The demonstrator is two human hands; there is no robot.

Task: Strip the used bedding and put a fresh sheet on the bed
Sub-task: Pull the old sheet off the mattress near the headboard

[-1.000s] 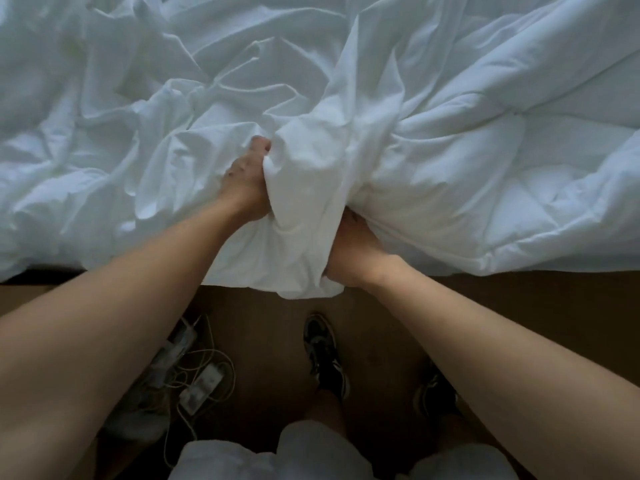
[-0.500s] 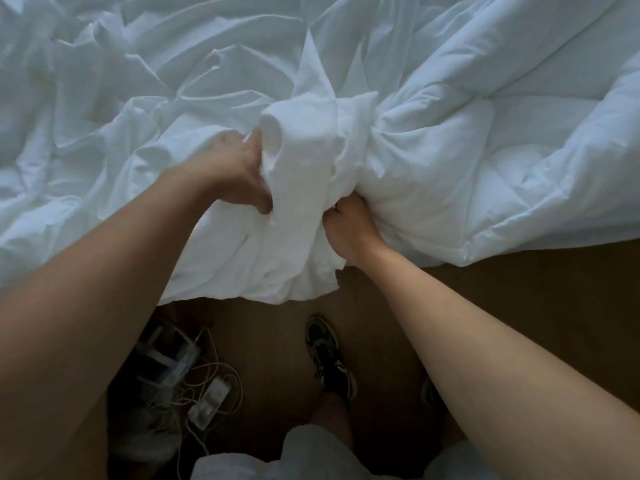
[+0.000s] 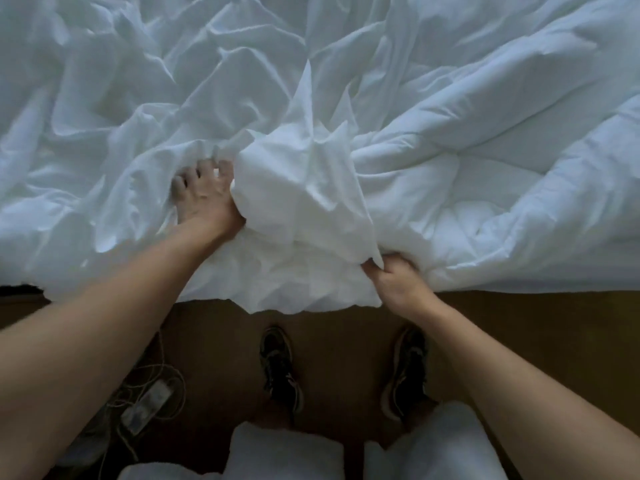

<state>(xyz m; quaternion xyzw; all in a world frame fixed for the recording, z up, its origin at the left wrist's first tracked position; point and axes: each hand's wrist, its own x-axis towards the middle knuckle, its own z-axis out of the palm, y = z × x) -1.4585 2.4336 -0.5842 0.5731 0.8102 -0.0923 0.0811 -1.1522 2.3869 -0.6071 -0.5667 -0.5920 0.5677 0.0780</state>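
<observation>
White fabric, gathered into a thick crumpled bunch point(image 3: 304, 209), sits at the near edge of the bed, and both our hands meet it. Our right hand point(image 3: 398, 282) closes its fingers and thumb on the lower corner of the bunch, at 5 o'clock of it, just above the mattress edge. Our left hand point(image 3: 204, 195) lies at 9 o'clock of the bunch, back upward, its fingers point(image 3: 180, 183) spread apart and pressing into the cloth. Its thumb is hidden behind the bunch. The hand is slightly blurred.

From the bunch toward 3 o'clock lies a puffy white quilted duvet point(image 3: 502, 188), touching the bunch along its right side. Toward 10 o'clock spreads a thin, heavily wrinkled white sheet point(image 3: 104, 133), which covers the left half of the bed. The lower hem of the bunch hangs over the bed edge at 6 o'clock.

Below the bed edge we see a brown floor point(image 3: 536, 327). At 6 o'clock stand two dark sports shoes point(image 3: 280, 368) point(image 3: 405, 372), side by side and apart, with white shorts point(image 3: 287, 455) below them. At 7 o'clock a pale power strip with tangled cables point(image 3: 149, 403) lies on the floor.
</observation>
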